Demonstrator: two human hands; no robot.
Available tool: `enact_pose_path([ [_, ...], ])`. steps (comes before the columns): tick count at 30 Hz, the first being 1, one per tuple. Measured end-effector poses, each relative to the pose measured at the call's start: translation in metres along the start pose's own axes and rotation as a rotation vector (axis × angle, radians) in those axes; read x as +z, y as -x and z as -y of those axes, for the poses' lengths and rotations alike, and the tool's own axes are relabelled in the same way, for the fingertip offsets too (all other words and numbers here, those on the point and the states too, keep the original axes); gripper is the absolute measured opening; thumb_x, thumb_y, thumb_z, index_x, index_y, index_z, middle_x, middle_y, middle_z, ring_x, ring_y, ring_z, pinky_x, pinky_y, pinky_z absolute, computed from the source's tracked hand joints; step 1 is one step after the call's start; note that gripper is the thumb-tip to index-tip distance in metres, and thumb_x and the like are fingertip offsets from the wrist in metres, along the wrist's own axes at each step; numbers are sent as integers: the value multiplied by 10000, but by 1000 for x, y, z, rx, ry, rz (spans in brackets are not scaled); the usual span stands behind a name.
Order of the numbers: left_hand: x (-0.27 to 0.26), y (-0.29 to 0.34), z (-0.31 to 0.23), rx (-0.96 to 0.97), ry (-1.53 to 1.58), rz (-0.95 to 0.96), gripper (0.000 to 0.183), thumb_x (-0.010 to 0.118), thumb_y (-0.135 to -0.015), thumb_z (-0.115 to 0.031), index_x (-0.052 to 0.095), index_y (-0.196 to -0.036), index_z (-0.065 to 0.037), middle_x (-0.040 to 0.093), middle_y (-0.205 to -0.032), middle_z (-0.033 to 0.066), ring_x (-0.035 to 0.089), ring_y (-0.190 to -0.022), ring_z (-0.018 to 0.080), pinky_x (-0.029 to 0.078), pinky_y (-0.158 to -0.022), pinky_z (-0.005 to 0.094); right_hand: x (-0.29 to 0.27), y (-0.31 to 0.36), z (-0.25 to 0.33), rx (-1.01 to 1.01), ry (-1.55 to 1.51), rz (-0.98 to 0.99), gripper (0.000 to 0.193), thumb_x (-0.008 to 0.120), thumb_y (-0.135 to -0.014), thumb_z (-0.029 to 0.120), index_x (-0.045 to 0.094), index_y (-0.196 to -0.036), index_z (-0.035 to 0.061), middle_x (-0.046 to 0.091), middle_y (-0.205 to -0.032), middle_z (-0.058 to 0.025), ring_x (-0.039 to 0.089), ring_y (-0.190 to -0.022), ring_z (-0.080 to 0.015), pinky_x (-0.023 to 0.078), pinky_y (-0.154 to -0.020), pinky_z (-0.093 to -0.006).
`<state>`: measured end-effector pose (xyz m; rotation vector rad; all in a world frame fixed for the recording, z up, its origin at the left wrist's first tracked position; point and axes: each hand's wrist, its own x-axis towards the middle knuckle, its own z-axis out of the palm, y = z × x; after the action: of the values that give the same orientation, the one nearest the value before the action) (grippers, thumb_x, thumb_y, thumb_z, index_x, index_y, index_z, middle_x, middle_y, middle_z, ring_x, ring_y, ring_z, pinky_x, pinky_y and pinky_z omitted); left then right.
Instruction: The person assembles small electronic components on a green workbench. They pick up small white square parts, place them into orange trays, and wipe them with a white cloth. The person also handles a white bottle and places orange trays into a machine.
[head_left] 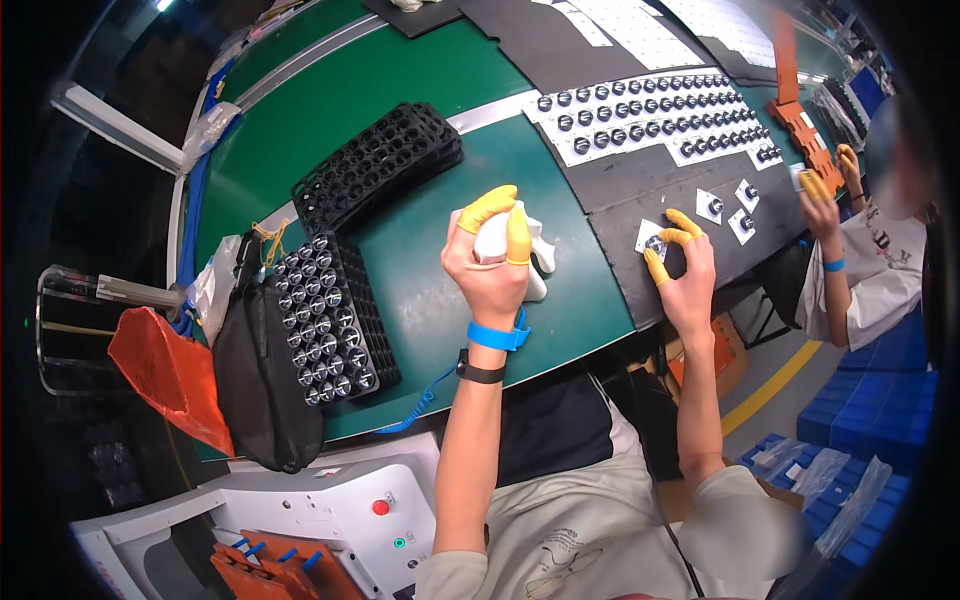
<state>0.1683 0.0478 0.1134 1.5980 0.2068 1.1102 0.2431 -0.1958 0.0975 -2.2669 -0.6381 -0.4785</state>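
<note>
Closest is the person's own pale shirt (590, 510), with both arms reaching past it to the green bench (430, 290). The left hand (488, 275) has its grip wrapped around a white thing (491, 238) over the bench; I can't tell what it is. Maybe it is held there to be handy. The right hand (690, 280) bends its fingertips around a small part (654, 243) on a white card (642, 233), on the black mat (620, 275). The tips look close enough to touch, but I can't tell if this grip is pinching. Yellow covers (518, 240) on the fingers probably keep smudges off. Three more cards (703, 197) sit just beside, in easy reach. Past them, black knobs (636, 107) stand in neat rows, perhaps so none get lost. On the left, a tray (367, 325) has shiny pieces (328, 345) standing apart, likely so they don't bump.
</note>
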Motion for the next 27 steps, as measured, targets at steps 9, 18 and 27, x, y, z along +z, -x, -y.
enact_pose_path([
  [9, -1, -4, -3, 10, -30, 1, 159, 703, -889, -62, 708, -1025, 22, 722, -990, 80, 667, -903, 139, 524, -836, 278, -1, 2, 2, 26, 47, -40, 420, 799, -770, 130, 646, -1145, 17, 612, -1286, -133, 554, -1179, -338, 418, -1034, -417],
  [18, -2, -7, -22, -142, 91, 59, 287, 765, -871, -118, 662, -1103, 14, 698, -985, 73, 659, -887, 139, 525, -835, 278, -7, -2, -15, -19, 17, 41, 474, 829, -757, 148, 605, -1153, 12, 608, -1209, -147, 538, -1163, -329, 419, -1026, -411],
  [27, -32, 14, -9, -176, -113, 140, 767, 831, -832, -198, 406, -1433, 15, 606, -1242, 136, 625, -1074, 210, 519, -929, 339, -4, -19, -4, 180, -360, 179, 532, 796, -773, 9, 488, -1206, 4, 610, -980, -76, 569, -891, -154, 475, -829, -294],
])
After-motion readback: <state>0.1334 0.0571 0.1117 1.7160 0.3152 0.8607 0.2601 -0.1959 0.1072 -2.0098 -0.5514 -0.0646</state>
